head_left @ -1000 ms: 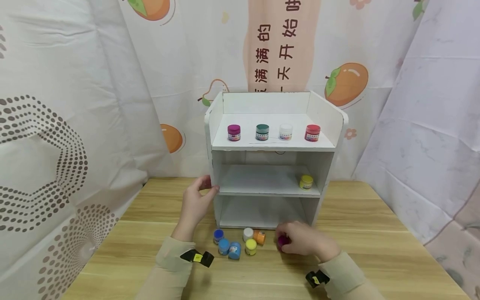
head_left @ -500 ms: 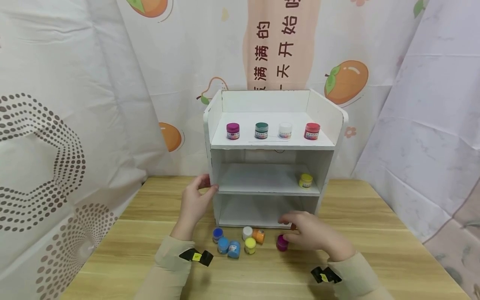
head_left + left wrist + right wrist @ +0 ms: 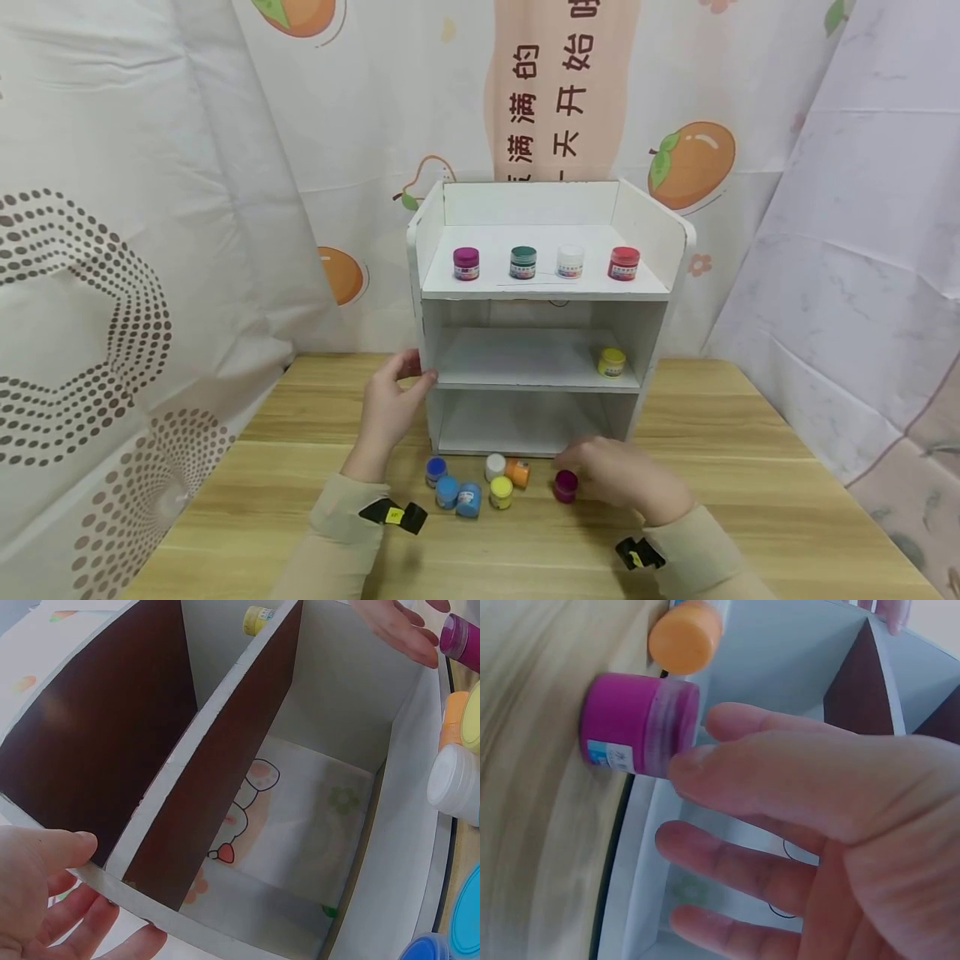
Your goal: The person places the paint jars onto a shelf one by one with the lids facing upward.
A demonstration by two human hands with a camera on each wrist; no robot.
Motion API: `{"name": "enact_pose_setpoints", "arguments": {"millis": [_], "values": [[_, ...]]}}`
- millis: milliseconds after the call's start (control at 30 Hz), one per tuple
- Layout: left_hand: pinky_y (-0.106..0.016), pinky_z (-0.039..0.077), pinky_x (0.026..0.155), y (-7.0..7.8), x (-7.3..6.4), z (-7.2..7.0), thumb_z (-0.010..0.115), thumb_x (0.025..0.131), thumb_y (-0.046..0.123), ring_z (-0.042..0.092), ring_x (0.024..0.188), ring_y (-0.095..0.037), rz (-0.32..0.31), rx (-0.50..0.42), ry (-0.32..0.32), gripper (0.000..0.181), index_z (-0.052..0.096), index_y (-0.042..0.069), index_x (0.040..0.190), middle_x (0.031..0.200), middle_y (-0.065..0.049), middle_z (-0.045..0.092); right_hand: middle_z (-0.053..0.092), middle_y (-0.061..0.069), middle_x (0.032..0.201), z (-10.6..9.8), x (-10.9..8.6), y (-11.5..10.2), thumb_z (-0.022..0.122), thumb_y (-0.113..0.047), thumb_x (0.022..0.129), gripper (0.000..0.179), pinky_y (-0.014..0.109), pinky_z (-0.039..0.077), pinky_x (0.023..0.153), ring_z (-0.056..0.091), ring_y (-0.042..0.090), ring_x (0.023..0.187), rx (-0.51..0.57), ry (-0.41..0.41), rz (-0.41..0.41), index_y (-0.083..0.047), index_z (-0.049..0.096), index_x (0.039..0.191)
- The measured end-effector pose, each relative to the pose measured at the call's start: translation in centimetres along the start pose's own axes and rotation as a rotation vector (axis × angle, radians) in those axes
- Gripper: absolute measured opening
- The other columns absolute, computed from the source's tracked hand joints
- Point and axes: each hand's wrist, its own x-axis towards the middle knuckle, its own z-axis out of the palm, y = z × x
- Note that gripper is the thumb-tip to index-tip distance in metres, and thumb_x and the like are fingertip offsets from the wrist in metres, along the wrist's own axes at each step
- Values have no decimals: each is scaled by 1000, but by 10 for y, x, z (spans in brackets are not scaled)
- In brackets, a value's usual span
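My left hand (image 3: 392, 404) holds the left side panel of a white shelf unit (image 3: 517, 357). In the left wrist view its thumb (image 3: 71, 847) lies on the panel's inner side and the other fingers are outside. Before the shelf, my right hand (image 3: 626, 479) is at a magenta paint jar (image 3: 566, 486) standing on the table. The right wrist view has the thumb tip at the lid of this paint jar (image 3: 630, 724), the fingers extended beyond; whether the thumb touches it I cannot tell.
On the table stand or lie blue (image 3: 436, 471), light blue (image 3: 468, 499), white (image 3: 495, 467), orange (image 3: 517, 472) and yellow paint jars (image 3: 501, 492). The top shelf bears magenta (image 3: 466, 263), green (image 3: 522, 262), white (image 3: 570, 262) and red jars (image 3: 624, 262); a yellow jar (image 3: 611, 362) stands mid-shelf.
My right hand was around the magenta jar, rose a little off it, then came down again beside it. The jar stays about where it was. My left hand has not moved.
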Motion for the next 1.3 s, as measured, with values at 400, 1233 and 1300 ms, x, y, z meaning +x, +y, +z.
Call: {"name": "enact_pose_setpoints", "arguments": {"millis": [400, 1233, 1300], "values": [[-53, 53, 90, 0, 0, 1, 76, 94, 21, 65, 110, -29, -4, -7, 0, 40, 65, 4, 129, 116, -11, 70, 68, -15, 87, 6, 5, 3, 82, -13, 85, 14, 26, 50, 65, 57, 0, 73, 77, -16, 4, -21, 76, 95], [-49, 55, 86, 1, 0, 1, 76, 94, 20, 66, 108, -26, -4, -24, -3, 36, 67, 6, 126, 114, -9, 70, 73, 4, 104, -9, 1, -3, 76, -33, 92, 33, 46, 56, 79, 70, 24, 93, 28, 52, 99, -9, 72, 114], [-49, 55, 86, 1, 0, 1, 76, 94, 21, 66, 108, -26, -6, -24, -4, 37, 67, 6, 126, 115, -9, 70, 73, 4, 110, -12, 0, -4, 77, -28, 91, 32, 45, 57, 81, 70, 23, 96, 30, 56, 65, -9, 71, 116]]}}
